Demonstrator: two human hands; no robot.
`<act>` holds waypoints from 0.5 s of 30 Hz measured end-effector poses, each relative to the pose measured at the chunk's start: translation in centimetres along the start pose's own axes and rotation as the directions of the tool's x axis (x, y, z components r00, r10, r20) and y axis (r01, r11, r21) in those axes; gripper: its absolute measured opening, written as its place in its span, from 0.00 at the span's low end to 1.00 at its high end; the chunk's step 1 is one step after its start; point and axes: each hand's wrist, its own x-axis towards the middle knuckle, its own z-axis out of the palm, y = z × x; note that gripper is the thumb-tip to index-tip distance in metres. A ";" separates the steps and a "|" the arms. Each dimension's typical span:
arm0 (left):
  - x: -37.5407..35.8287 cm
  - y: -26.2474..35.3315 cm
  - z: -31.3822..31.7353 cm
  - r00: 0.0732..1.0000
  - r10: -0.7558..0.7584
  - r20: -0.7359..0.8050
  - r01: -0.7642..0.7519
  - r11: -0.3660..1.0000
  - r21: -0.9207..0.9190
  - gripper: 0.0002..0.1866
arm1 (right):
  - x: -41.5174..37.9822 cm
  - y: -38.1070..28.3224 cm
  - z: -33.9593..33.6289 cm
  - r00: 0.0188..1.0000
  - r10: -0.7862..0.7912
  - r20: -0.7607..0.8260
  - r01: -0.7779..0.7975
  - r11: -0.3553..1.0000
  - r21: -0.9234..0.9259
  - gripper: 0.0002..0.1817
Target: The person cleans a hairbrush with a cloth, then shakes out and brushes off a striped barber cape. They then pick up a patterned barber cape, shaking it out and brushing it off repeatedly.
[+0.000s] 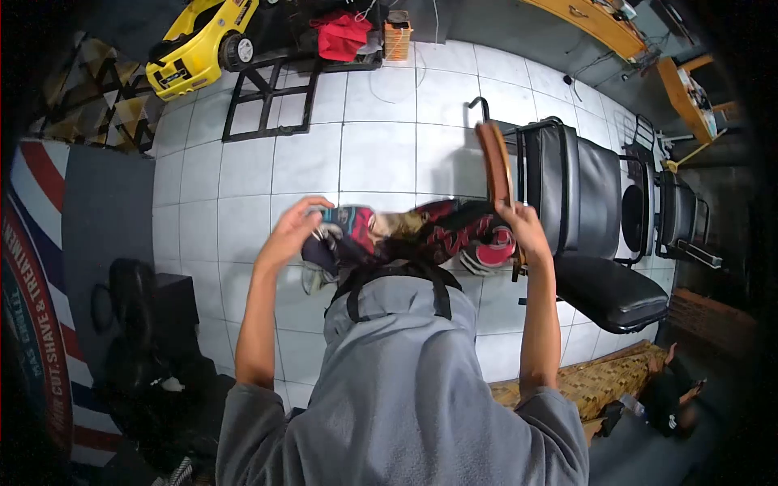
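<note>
My left hand [293, 231] is raised over the left end of the patterned clothing [429, 231] below my shirt. Its index finger is stretched out and apart from the thumb, and its fingertips overlap the cloth in this view. On the other side, my right hand [527, 231] is closed at the near end of a brown, curved armrest-like piece [494, 162] with a lighter edge. That piece rises away from my fingers beside the black padded chair [555, 186]. The clothing is black, red and multicoloured, bunched between my two hands.
Black chairs line the right, one with a low seat [612, 292]. Ahead stand a black metal frame [271, 101], a yellow toy car [198, 49] and a red cloth [342, 36] on white floor tiles [377, 154]. Another person [673, 397] is near a woven mat [600, 377].
</note>
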 end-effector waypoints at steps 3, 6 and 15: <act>1.4 3.1 -0.3 0.969 0.201 -0.141 -0.220 0.966 -0.136 0.11 | 1.2 -2.9 -0.2 0.977 -0.138 -0.160 0.170 0.965 0.201 0.13; 2.7 4.0 -1.8 0.947 0.231 -0.224 -0.253 0.965 -0.071 0.09 | 0.1 -7.9 -0.8 0.966 -0.118 -0.230 0.217 0.854 0.474 0.09; 4.5 -4.1 10.1 0.987 -0.153 -0.039 0.150 0.986 -0.078 0.13 | -1.9 -2.5 10.9 0.993 0.002 0.117 -0.028 0.975 0.220 0.11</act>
